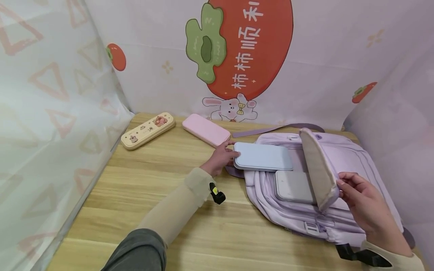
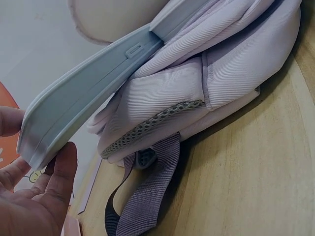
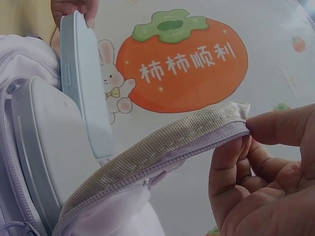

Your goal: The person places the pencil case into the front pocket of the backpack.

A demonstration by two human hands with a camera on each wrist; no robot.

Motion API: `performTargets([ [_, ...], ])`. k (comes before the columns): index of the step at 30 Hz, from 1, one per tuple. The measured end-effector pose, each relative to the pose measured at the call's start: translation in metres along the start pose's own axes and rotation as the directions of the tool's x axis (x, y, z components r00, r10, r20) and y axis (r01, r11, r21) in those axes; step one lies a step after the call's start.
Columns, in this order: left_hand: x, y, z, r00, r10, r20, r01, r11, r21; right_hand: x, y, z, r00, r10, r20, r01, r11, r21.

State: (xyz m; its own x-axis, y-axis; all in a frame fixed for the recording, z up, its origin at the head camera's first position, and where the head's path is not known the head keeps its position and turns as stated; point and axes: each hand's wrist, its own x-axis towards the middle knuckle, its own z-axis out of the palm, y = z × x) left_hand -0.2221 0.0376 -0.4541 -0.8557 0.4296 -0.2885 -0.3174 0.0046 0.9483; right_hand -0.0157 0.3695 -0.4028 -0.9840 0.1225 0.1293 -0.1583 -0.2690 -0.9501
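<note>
A light-blue, flat, round-cornered, smooth case (image 1: 264, 156) is grasped at one short end by the left hand (image 1: 222, 158), pinched between thumb and fingers. From that hand it is extended toward the right hand (image 1: 367, 199), its far end held over the open pocket (image 1: 299, 161) of a lilac ribbed-fabric backpack (image 1: 352, 150). The edge of a pale-lined, zip-edged fabric flap (image 1: 320, 173) is pinched and raised by the right hand, just to that hand's left. Between the hands, a pale-grey, flat, round-cornered case (image 1: 295, 186) is seated partly inside the pocket; whether it is touched by the blue one cannot be told. Just beyond the left hand, a pink, flat, oblong case (image 1: 207, 130) is laid on the wood-grained table (image 1: 135, 184); farther to that hand's left, a cream, oblong, cartoon-printed case (image 1: 148, 131) is placed.
</note>
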Motion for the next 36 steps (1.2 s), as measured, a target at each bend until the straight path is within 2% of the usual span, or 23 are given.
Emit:
performTargets([
  [15, 0.009, -0.003, 0.012, 1.000, -0.005, 0.023, 0.004, 0.999, 0.051, 0.001, 0.001, 0.003, 1.000, -0.012, 0.005, 0.012, 0.999, -0.035],
  [27, 0.017, -0.004, 0.027, 0.999, -0.046, 0.006, 0.046, 0.998, 0.053, 0.001, 0.001, 0.005, 1.000, -0.012, 0.005, 0.012, 0.998, -0.055],
  [36, 0.024, -0.004, 0.037, 1.000, -0.016, 0.018, 0.014, 0.992, 0.128, 0.001, -0.001, 0.007, 1.000, 0.008, -0.015, -0.009, 0.997, -0.075],
])
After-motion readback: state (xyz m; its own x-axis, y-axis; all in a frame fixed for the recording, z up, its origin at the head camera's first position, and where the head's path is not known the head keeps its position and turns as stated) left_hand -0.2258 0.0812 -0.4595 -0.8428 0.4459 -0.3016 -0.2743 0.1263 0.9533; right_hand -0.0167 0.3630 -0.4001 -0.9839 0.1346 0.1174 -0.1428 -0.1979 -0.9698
